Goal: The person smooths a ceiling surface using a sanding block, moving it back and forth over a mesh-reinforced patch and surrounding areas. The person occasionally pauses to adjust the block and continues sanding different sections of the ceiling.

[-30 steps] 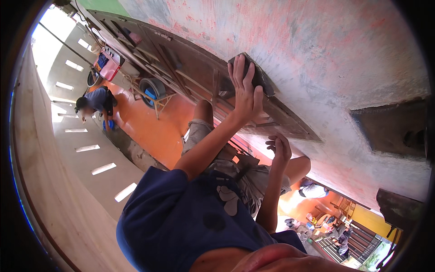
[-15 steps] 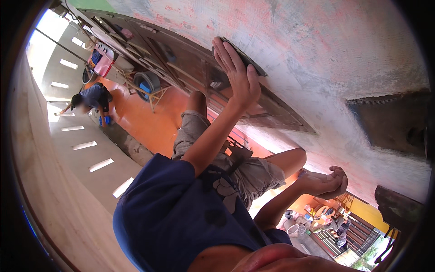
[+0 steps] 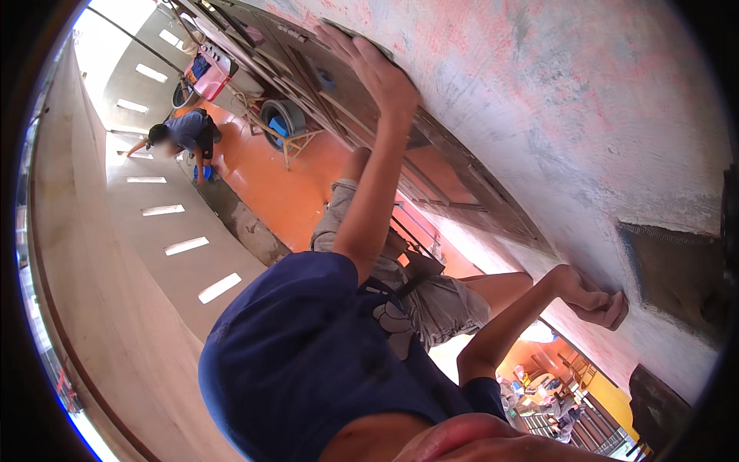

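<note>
Plaster wall (image 3: pixel 585 115) | orange floor (image 3: pixel 285 192) | left hand (image 3: pixel 377 69) flat, released | right hand (image 3: pixel 593 296) clenched

Two hands (image 3: pixel 377 73) (image 3: pixel 589 296); one other person (image 3: pixel 185 135), perhaps more.

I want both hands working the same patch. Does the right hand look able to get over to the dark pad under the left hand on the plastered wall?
Probably yes: the right hand rests lower on the same pinkish plastered wall, and nothing lies between it and the dark pad under the left hand.
</note>
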Tool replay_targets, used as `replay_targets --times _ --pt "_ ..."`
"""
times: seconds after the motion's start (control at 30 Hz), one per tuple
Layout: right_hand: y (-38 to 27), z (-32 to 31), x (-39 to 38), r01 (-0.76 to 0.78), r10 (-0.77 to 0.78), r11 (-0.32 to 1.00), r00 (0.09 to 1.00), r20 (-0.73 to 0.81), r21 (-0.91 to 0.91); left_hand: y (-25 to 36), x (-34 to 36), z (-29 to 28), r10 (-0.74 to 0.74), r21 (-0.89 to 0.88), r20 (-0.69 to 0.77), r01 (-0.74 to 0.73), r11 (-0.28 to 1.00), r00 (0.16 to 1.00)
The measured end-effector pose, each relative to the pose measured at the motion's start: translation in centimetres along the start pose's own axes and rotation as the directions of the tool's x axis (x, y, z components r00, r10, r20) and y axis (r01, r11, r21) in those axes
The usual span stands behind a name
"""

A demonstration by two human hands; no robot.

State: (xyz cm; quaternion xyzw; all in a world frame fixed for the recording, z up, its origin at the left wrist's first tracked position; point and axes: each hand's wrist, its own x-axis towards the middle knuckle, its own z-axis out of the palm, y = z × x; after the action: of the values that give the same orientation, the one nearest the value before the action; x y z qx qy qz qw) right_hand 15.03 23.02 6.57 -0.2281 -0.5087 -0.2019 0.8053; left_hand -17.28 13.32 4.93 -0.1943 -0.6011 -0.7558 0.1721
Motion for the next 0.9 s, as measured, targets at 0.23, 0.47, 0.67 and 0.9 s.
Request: replay_targets --times 0.23,0.47,0.67,0.9 --pt "-0.2 0.4 -0.8 0.028 -0.027 0.999 0.999 0.019 -0.044 -4.2 -13.6 1.6 0.063 0.021 0.154 -0.067 0.998 0.986" --pt "0.1 0.3 -0.4 0.036 -0.035 0.999 0.999 0.029 -0.039 -7.6 3.4 -3.0 -0.045 -0.126 0.036 0.049 0.991 0.998" --pt "-0.1 -0.2 -0.7 0.052 -0.051 0.998 0.997 0.051 -0.030 -4.5 -7.9 -0.5 0.023 0.029 0.134 -0.027 0.999 0.991" --pt "1.7 -0.2 -0.3 0.207 -0.206 0.978 0.976 0.064 -0.004 -9.5 4.4 -3.5 -0.005 0.042 0.013 0.004 0.999 1.000"
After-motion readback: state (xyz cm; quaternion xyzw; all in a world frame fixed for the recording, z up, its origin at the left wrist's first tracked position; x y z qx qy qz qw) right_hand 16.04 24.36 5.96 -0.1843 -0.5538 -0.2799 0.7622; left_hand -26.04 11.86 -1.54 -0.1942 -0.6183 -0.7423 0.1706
